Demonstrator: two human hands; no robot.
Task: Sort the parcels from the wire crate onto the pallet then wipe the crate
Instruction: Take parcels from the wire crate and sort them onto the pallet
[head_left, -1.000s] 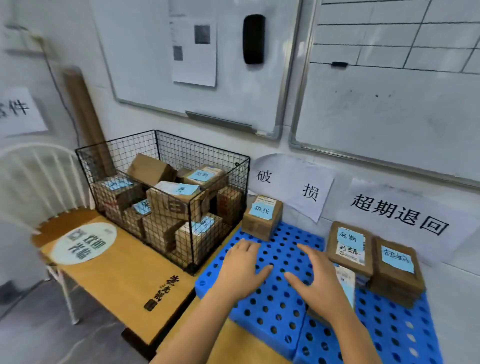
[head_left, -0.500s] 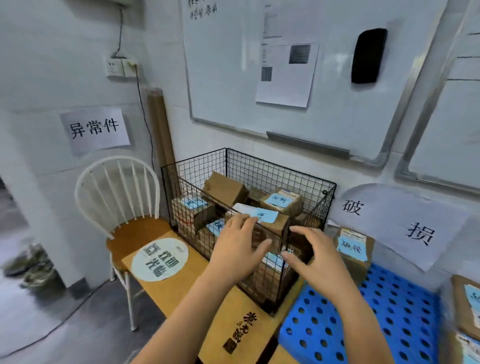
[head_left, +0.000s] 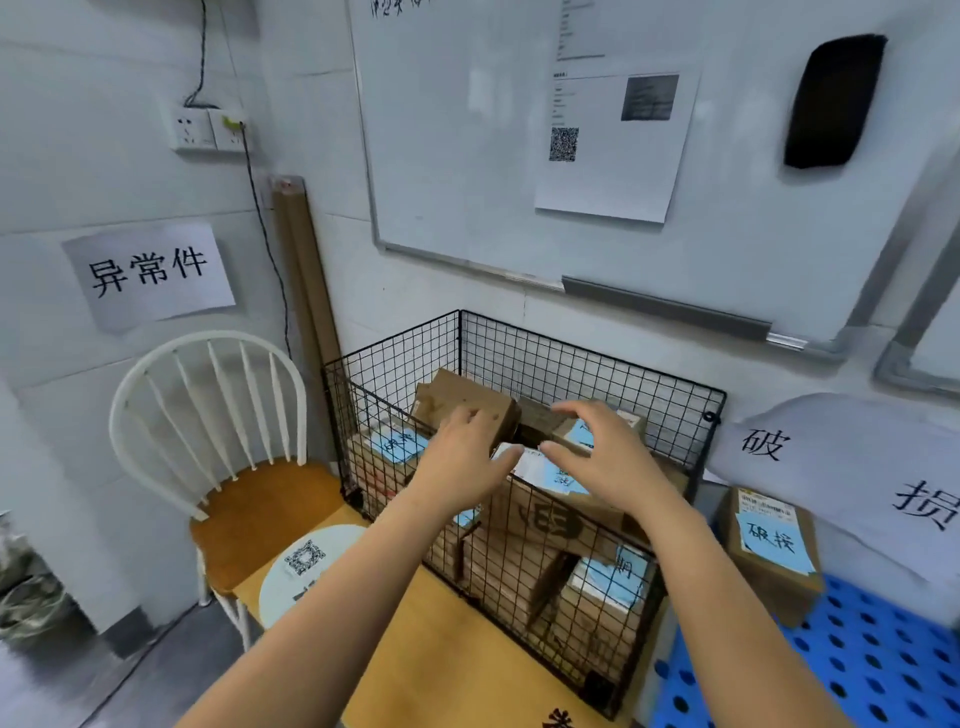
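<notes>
A black wire crate (head_left: 582, 358) stands on a wooden table, filled with several brown cardboard parcels bearing blue notes. Both my hands hover over its open top. My left hand (head_left: 462, 457) is spread above a tilted plain parcel (head_left: 457, 397) and the top parcel (head_left: 545, 514) with a white label. My right hand (head_left: 608, 457) is spread over that same top parcel, fingers curved. Neither hand grips anything. To the right, one parcel with a blue note (head_left: 771, 545) stands on the blue perforated pallet (head_left: 872, 660).
A white spindle chair (head_left: 218, 426) with a wooden seat stands left of the crate. The wooden table (head_left: 441, 649) carries a round white sticker. Whiteboards, paper signs and a leaning cardboard tube (head_left: 301, 270) line the wall behind.
My view swung left from the pallet to the crate. Both hands left the pallet and moved up over the crate's open top, above the parcels.
</notes>
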